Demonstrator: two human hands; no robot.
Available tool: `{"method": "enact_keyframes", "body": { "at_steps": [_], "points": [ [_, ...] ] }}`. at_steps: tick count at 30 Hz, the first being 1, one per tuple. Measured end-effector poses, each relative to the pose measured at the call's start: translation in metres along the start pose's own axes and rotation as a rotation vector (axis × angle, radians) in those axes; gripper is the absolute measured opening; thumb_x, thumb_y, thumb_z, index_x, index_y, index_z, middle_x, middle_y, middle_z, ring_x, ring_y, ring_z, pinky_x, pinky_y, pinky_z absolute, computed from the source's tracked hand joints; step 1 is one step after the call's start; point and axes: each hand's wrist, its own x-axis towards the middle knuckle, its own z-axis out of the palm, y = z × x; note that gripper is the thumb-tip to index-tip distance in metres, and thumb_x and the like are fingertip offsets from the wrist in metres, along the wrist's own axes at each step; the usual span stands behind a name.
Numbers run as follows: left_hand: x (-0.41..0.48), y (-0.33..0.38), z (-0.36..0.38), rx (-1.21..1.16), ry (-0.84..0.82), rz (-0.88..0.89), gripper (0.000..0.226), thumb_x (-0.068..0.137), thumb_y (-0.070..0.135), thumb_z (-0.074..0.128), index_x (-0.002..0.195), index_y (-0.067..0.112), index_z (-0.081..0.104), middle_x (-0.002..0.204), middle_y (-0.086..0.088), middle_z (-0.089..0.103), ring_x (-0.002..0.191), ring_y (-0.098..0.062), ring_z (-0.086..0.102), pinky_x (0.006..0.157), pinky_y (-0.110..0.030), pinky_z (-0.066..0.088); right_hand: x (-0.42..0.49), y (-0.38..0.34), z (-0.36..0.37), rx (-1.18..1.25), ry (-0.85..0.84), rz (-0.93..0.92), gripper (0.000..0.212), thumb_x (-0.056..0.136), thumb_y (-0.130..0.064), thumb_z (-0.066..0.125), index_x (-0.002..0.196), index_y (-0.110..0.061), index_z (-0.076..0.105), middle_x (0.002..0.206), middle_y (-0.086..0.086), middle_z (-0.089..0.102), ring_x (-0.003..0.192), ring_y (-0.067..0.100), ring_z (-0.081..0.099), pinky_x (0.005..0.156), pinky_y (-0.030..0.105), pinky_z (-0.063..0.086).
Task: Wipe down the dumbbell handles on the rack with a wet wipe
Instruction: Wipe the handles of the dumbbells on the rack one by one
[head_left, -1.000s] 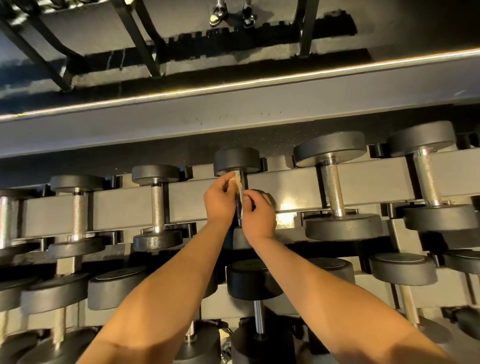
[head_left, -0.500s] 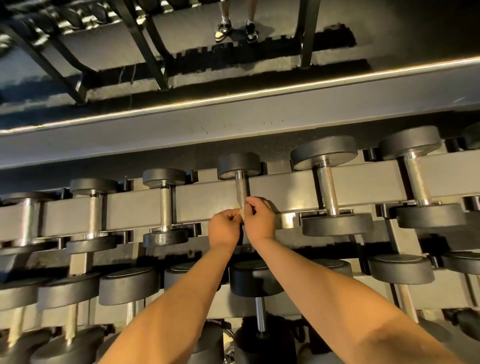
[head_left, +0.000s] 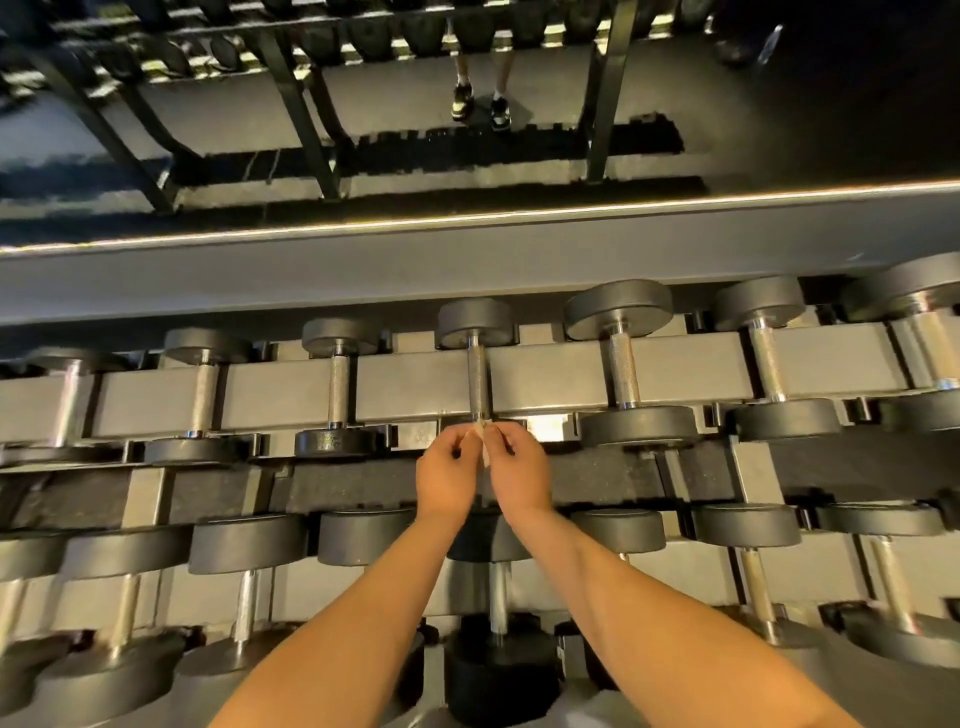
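Grey metal rack (head_left: 426, 387), two tiers in view, each running left to right. On the far, upper tier the upper dumbbells (head_left: 618, 364) lie side by side across a flat grey rail (head_left: 291, 395). Their knurled steel handles point near to far, with one dark round head on each side of the rail, and the heads are larger toward the right. On the near, lower tier the lower dumbbells (head_left: 249, 540) lie in the same direction, with broader dark heads.

Sneakered feet (head_left: 461, 101) up top — reflection, perhaps; light strip (head_left: 467, 218) below.
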Motion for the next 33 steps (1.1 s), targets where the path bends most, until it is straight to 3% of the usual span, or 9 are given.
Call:
{"method": "enact_keyframes", "body": {
  "at_steps": [7,10,13,15,19,24,27,30,33],
  "points": [
    [-0.05,-0.059,-0.013,0.086,-0.134,-0.06,0.022,0.103,0.022,0.052,0.092,0.02,0.072,0.089,0.003,0.071,0.085,-0.015,0.064,0.078,-0.031,0.05,-0.066,0.05,0.01,0.034,0.028,0.172,0.009,0.097,-0.036,0.063,0.099,-0.028,0.067,0.102,-0.005,0.068,0.096,0.009,0.064,0.084,0.021,0.049],
    [-0.067,-0.087,-0.02,0.14,-0.156,-0.047,0.032,0.1,0.017,0.052,0.072,0.023,0.064,0.079,-0.001,0.064,0.078,-0.019,0.057,0.072,-0.034,0.043,-0.092,0.073,0.011,-0.047,0.047,0.196,0.009,0.097,-0.02,0.063,0.096,-0.025,0.07,0.098,-0.003,0.071,0.095,0.015,0.066,0.088,0.031,0.054],
    [-0.085,-0.114,-0.027,0.127,-0.18,-0.144,0.025,0.102,0.014,0.051,0.086,0.012,0.07,0.094,-0.008,0.071,0.09,-0.025,0.064,0.082,-0.034,0.048,-0.113,0.092,0.013,-0.055,0.08,0.25,0.021,0.094,-0.006,0.056,0.092,-0.019,0.073,0.093,-0.001,0.072,0.09,0.017,0.066,0.077,0.024,0.053],
    [-0.098,-0.125,-0.029,0.097,-0.165,-0.14,0.019,0.102,0.013,0.052,0.098,0.009,0.071,0.097,-0.005,0.071,0.093,-0.023,0.066,0.085,-0.031,0.051,-0.125,0.102,0.016,-0.038,0.111,0.271,0.023,0.092,-0.004,0.055,0.09,-0.018,0.073,0.09,-0.001,0.071,0.086,0.016,0.065,0.072,0.021,0.051],
    [-0.117,-0.135,-0.032,0.072,-0.155,-0.12,0.015,0.102,0.009,0.051,0.109,0.022,0.052,0.083,0.008,0.06,0.07,-0.007,0.056,0.058,-0.008,0.041,-0.141,0.129,0.021,0.013,0.168,0.295,0.031,0.092,-0.002,0.052,0.084,-0.025,0.071,0.088,-0.003,0.071,0.085,0.017,0.064,0.076,0.023,0.053],
    [-0.124,-0.168,-0.019,0.012,-0.254,-0.144,0.022,0.102,0.006,0.051,0.104,0.021,0.067,0.098,0.008,0.069,0.089,-0.008,0.063,0.075,-0.007,0.045,-0.139,0.165,0.022,0.042,0.187,0.335,0.025,0.098,-0.004,0.051,0.093,-0.016,0.072,0.091,0.0,0.071,0.085,0.013,0.063,0.075,0.015,0.051],
    [-0.124,-0.188,-0.007,-0.016,-0.316,-0.186,0.016,0.101,0.019,0.06,0.113,0.022,0.07,0.107,0.01,0.071,0.098,-0.003,0.065,0.083,-0.011,0.048,-0.134,0.191,0.023,0.015,0.191,0.359,0.023,0.098,-0.005,0.051,0.096,-0.015,0.072,0.092,-0.003,0.072,0.087,0.014,0.066,0.076,0.019,0.053],
    [-0.114,-0.215,0.006,-0.011,-0.29,-0.197,0.017,0.098,0.014,0.064,0.106,0.029,0.067,0.104,0.011,0.07,0.096,-0.005,0.065,0.08,-0.008,0.046,-0.128,0.219,0.024,-0.049,0.133,0.344,0.023,0.099,-0.008,0.052,0.097,-0.018,0.072,0.094,-0.004,0.073,0.091,0.015,0.067,0.083,0.027,0.056],
    [-0.098,-0.237,0.021,0.035,-0.177,-0.215,0.019,0.097,0.009,0.062,0.102,0.027,0.065,0.097,0.01,0.067,0.089,-0.008,0.061,0.076,-0.007,0.044,-0.12,0.244,0.021,-0.189,0.064,0.289,0.021,0.099,-0.009,0.052,0.099,-0.018,0.071,0.098,-0.003,0.071,0.09,0.016,0.064,0.082,0.021,0.051]
  ]
}}
